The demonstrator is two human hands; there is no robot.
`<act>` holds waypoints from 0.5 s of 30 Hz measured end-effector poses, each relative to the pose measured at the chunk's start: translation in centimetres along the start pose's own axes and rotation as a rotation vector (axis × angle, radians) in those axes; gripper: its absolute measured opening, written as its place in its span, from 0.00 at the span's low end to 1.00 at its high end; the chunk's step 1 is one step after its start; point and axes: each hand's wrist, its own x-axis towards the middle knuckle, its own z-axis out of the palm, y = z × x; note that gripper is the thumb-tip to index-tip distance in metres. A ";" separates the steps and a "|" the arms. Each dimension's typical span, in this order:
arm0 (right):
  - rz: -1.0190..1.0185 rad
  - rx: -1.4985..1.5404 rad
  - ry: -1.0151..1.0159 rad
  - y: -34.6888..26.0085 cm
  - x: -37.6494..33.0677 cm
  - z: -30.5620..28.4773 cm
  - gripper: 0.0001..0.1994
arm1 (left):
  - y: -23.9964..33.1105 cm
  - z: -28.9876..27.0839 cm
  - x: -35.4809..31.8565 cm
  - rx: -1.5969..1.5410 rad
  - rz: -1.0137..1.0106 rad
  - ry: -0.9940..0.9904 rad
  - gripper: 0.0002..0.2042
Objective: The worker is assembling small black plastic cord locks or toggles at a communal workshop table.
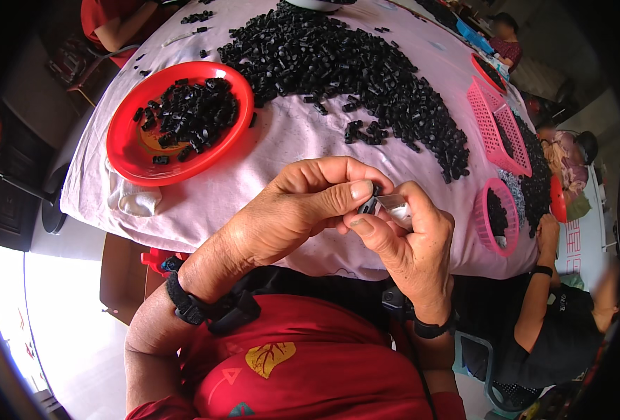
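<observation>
Above the near edge of the cloth-covered table, my two hands meet at the fingertips. My left hand (299, 203) is closed, pinching a small black cylindrical part (370, 204) between thumb and fingers. In my right hand (414, 248), also closed, is a thin, shiny, flat blade-like piece (396, 208), its edge against or right beside the black part. Fingers cover much of both pieces. A big heap of similar black parts (338, 63) lies beyond my hands. To the left, a red plate (124, 150) carries a smaller pile of them.
A pink cloth (205, 224) covers the table. On the right stand a pink perforated basket (488, 115) and a pink oval basket (509, 241) with black parts. A crumpled white glove-like cloth (138, 199) lies by the plate. A co-worker (555, 315) sits close on my right; others sit farther off.
</observation>
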 end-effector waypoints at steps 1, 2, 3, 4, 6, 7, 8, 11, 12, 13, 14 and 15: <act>0.002 0.000 0.000 -0.1 0.0 0.1 0.20 | 0.0 0.0 0.0 0.008 -0.007 0.009 0.15; 0.004 -0.001 0.000 -0.1 0.1 0.2 0.20 | -0.1 0.0 0.0 0.016 -0.014 0.017 0.15; 0.005 -0.001 0.000 0.0 0.1 0.2 0.20 | -0.1 0.0 0.0 0.016 -0.014 0.017 0.15; 0.000 0.006 0.004 0.1 0.0 0.3 0.20 | -0.2 0.1 0.0 0.009 -0.024 0.027 0.15; -0.004 0.012 0.010 0.3 0.0 0.3 0.20 | -0.2 0.1 0.0 0.001 -0.033 0.035 0.16; -0.001 0.007 0.007 0.4 0.0 0.3 0.20 | -0.1 0.1 -0.1 -0.011 -0.032 0.017 0.16; 0.002 0.003 0.004 0.4 -0.1 0.3 0.20 | 0.0 0.1 -0.1 -0.024 -0.030 -0.001 0.17; 0.012 0.028 0.022 0.4 -0.1 0.4 0.20 | 0.4 0.3 -0.2 -0.009 -0.043 -0.001 0.17; 0.011 0.029 0.022 0.4 -0.1 0.4 0.20 | 0.3 0.3 -0.2 -0.009 -0.043 0.000 0.17; 0.008 0.016 0.019 0.3 -0.1 0.4 0.20 | 0.2 0.2 -0.2 -0.010 -0.038 0.000 0.17; 0.005 0.004 0.017 0.3 -0.1 0.4 0.21 | 0.1 0.1 -0.2 -0.011 -0.033 0.001 0.17; 0.005 0.004 0.016 0.3 -0.1 0.4 0.21 | 0.1 0.1 -0.1 -0.011 -0.033 0.001 0.17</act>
